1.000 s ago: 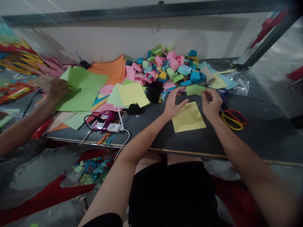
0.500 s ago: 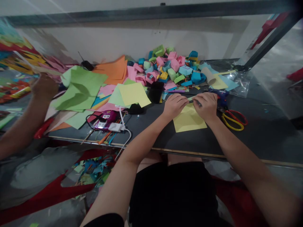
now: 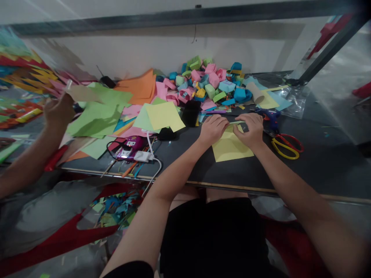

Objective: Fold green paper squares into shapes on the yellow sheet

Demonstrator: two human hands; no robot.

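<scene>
A yellow paper sheet [image 3: 232, 146] lies on the dark table under my two hands. My left hand [image 3: 213, 128] rests at its upper left, fingers bent together over the left end of a thin pale green strip [image 3: 237, 122]. At the upper right, my right hand [image 3: 251, 129] has thumb and forefinger apart, its fingertips by the strip's right end. Whether those fingertips touch the strip is too small to tell. Right of my right hand lie scissors [image 3: 285, 148] with red and yellow handles.
Folded paper pieces [image 3: 214, 79] are heaped at the back. Coloured sheets [image 3: 98, 108] and a purple power socket [image 3: 131, 144] with a white cable lie to the left. Another person's hand [image 3: 59, 110] holds paper at the far left. A cardboard tube [image 3: 256, 92] lies behind my right hand.
My right hand's thumb and forefinger have spread apart, and more of the green strip shows between my hands. The other person's hand has moved right with its paper.
</scene>
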